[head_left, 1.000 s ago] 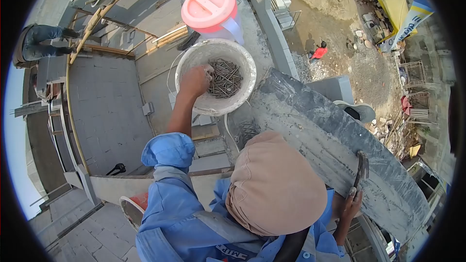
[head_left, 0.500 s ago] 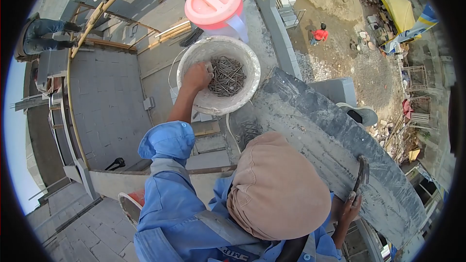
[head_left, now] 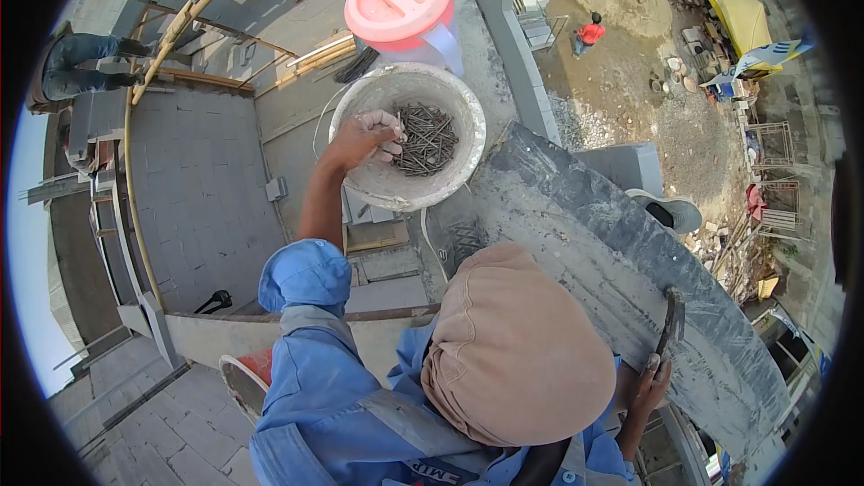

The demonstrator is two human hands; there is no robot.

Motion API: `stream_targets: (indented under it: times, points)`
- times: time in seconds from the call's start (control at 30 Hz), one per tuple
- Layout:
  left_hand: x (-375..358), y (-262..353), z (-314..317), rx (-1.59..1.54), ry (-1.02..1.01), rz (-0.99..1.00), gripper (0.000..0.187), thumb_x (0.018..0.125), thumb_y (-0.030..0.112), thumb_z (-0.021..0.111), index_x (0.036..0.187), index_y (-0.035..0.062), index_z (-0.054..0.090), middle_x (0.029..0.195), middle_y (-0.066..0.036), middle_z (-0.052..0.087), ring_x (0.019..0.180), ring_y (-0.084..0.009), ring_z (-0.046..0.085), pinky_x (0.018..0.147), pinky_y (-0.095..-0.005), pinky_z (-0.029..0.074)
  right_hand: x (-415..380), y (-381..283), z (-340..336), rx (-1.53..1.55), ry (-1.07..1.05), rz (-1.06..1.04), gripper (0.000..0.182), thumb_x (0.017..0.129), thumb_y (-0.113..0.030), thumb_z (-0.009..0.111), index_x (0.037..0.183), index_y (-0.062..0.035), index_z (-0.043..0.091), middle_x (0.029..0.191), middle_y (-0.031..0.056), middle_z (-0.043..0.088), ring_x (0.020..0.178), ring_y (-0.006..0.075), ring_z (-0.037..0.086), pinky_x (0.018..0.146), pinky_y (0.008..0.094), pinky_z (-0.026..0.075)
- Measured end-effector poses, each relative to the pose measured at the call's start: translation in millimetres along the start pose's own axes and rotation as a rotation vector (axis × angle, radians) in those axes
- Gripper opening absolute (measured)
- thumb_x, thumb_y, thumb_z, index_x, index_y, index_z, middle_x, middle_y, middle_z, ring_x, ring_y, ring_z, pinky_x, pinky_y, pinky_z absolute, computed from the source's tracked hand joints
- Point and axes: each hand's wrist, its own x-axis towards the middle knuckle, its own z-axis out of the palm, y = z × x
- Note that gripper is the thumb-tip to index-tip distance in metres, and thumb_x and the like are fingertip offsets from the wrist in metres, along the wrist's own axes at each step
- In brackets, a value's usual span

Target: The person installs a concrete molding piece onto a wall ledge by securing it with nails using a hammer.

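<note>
Moved: left hand (head_left: 364, 139) has come up off the heap of nails (head_left: 427, 139) and turned since a second ago; it now sits by the left rim of the bucket (head_left: 396, 90), where earlier it lay palm down, digging in the pile.
Unchanged: right hand and hammer sit as they did in the earlier frames; the bucket has hardly shifted.
Far left: another person's legs (head_left: 76, 67) stand on a ledge, well apart from the work, beside a curved bamboo pole (head_left: 180, 31).
Left hand: fingers curled shut, pinching what looks like a few nails; how many, I cannot tell.
Bucket: stands on the wall top just ahead of the person, probably so the nails are within arm's reach.
Nails: a loose dark heap in the right half of the bucket, touching the fingertips.
Jug: a jug with a pink lid (head_left: 400, 4) stands just behind the bucket, touching or nearly touching its rim.
Plank: a grey, mortar-smeared plank (head_left: 594, 243) slants down to the right from beside the bucket.
Hammer: the hammer (head_left: 670, 324) rests with its head against the plank, likely parked while the other hand fetches nails.
Right hand: the right hand (head_left: 650, 384) is closed around the hammer's handle, low at the plank's near edge.
</note>
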Motion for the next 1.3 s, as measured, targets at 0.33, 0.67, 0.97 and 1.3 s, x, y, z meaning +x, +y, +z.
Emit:
stream_targets:
  times: [0.33,0.67,0.97,1.3]
  points:
    - [-37,-11,6,-0.265,0.155,0.274,0.014,0.096,0.021,0.060,0.100,0.0083,0.063,0.100,-0.003,0.070,0.082,-0.0095,0.062,0.074,-0.0268,0.051,-11,1,24,-0.176,0.133,-0.179,0.054,0.095,-0.032,0.060,0.118,0.0167,0.056,0.106,0.0365,0.062,0.097,0.0522,0.061,0.086,0.0526,0.048]
    - [-95,-11,4,-0.695,0.428,0.688,0.015,0.099,0.016,0.054,0.105,0.0023,0.057,0.098,-0.011,0.066,0.095,-0.0173,0.060,0.088,-0.0315,0.047,55,-202,94,0.004,-0.199,-0.584,0.031,0.084,-0.017,0.069,0.109,0.0014,0.064,0.094,0.0218,0.067,0.081,0.0423,0.066,0.071,0.0472,0.054]
    - [-134,-11,84,-0.724,0.226,0.603,0.019,0.097,0.017,0.060,0.107,0.0021,0.054,0.097,-0.006,0.064,0.093,-0.0104,0.058,0.087,-0.0274,0.044,101,-287,196,-0.265,-0.172,-0.830,0.038,0.086,-0.017,0.066,0.120,-0.0025,0.062,0.105,0.0161,0.061,0.101,0.0371,0.060,0.083,0.0454,0.049]
    - [-104,-4,164,-0.654,-0.275,0.463,0.040,0.096,0.014,0.064,0.130,-0.0026,0.050,0.096,-0.005,0.062,0.093,-0.0130,0.064,0.085,-0.0290,0.050,78,-311,112,0.481,-0.272,-0.722,0.044,0.083,-0.017,0.066,0.124,-0.0013,0.061,0.122,0.0212,0.055,0.120,0.0390,0.049,0.102,0.0471,0.039]
